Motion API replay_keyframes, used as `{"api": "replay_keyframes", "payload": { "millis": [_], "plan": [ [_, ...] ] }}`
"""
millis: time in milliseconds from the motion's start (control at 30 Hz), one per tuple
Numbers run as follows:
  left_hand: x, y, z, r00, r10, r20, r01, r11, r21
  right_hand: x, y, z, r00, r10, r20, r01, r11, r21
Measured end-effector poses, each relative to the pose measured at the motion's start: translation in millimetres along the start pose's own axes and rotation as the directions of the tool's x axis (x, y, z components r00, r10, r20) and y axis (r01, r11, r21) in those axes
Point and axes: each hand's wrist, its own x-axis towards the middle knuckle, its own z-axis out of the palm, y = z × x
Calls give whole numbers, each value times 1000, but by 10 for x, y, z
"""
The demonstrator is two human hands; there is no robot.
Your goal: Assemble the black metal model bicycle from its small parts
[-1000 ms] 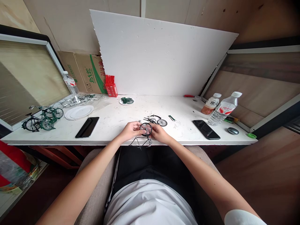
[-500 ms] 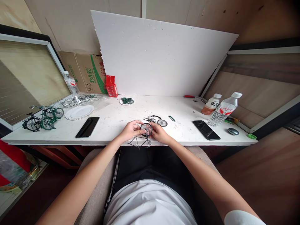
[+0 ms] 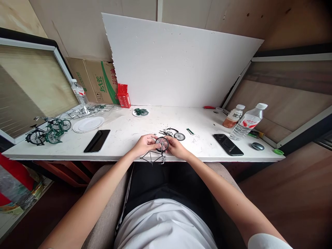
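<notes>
A small black model bicycle frame (image 3: pixel 151 157) hangs below my hands at the table's front edge, its spoked wheel (image 3: pixel 162 141) uppermost. My left hand (image 3: pixel 146 144) pinches the wheel's left side, thumb across the spokes. At the wheel's right rim, the fingers of my right hand (image 3: pixel 175 146) are closed on it; their tips are partly hidden behind the wheel. Just beyond my hands lie a loose spoked wheel (image 3: pixel 179 136) and thin black curved parts (image 3: pixel 169 131). A short dark green piece (image 3: pixel 190 131) rests to their right.
Model bicycles (image 3: pixel 49 131) stand at the left, near stacked white plates (image 3: pixel 89 123) and a phone (image 3: pixel 97 141). A small plate (image 3: pixel 135 113) holds green parts. To the right are another phone (image 3: pixel 228 144), a drink bottle (image 3: pixel 233 117), a water bottle (image 3: pixel 249 121) and a mouse (image 3: pixel 258 146).
The frame below the wheel has tilted slightly, its left end a little higher. Both hands keep their grip in nearly the same place.
</notes>
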Motion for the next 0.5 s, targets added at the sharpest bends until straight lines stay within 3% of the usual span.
{"api": "replay_keyframes", "payload": {
  "millis": [100, 233, 500],
  "plan": [
    [7, -12, -10, 1000, 1, -13, -1, 1000, 9, 7, 42, 4, 1000, 28, 10, -29, 994, 105],
    [-11, 33, 6, 1000, -2, -27, 2, 1000, 1, 8, 79, 9, 998, 52, 17, -54, 991, 124],
    [-29, 54, 2, 1000, 28, 1, -28, 999, 41, -1, 44, -5, 1000, 0, 21, 0, 1000, -27]
  ]
}}
